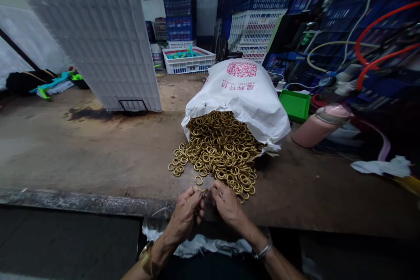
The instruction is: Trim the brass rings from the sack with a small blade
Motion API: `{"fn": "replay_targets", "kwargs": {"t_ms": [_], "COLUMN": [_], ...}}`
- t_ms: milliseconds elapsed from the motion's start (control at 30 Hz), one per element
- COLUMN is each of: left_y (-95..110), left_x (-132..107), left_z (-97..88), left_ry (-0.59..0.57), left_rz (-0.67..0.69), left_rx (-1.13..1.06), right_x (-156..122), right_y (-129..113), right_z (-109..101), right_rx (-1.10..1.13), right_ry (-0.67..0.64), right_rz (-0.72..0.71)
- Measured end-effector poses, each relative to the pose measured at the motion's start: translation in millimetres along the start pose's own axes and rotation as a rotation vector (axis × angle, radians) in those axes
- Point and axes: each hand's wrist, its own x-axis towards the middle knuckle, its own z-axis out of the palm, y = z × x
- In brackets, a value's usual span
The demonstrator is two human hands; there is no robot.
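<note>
Brass-coloured rings (226, 148) spill in a heap from the mouth of a white woven sack (243, 92) lying on the table. At the near edge of the heap, my left hand (189, 209) is closed, its fingertips pinching a brass-coloured ring (204, 191) that is mostly covered. Close beside it, my right hand (227, 204) is also closed, thumb against fingers. A thin, greyish thing (219, 193) shows at its fingertips, too small to name. One loose ring (198, 180) lies on the wood just beyond both hands.
The wooden table (98, 153) has a worn front edge. A tall white ribbed panel (108, 43) stands on the left. To the right are a pink bottle (320, 126), a green tray (294, 105) and orange hoses (364, 43). Plastic crates (180, 8) are stacked behind.
</note>
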Motion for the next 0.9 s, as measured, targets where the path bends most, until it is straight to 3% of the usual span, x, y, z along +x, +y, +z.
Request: {"fn": "replay_targets", "kwargs": {"t_ms": [200, 600, 900], "left_y": [-1, -3, 7], "left_x": [3, 0, -19], "left_z": [-2.8, -7.1, -12.7], "left_ry": [0.016, 0.042, -0.055], "left_rz": [0.099, 0.152, 0.056], "left_rx": [0.166, 0.234, -0.041], "right_x": [-10, -6, 8], "right_y": [3, 0, -11], "right_z": [4, 4, 12], "right_rx": [-0.378, -0.634, -0.656], "right_ry": [-0.082, -0.191, -0.045], "right_rz": [-0.089, -0.118, -0.06]}}
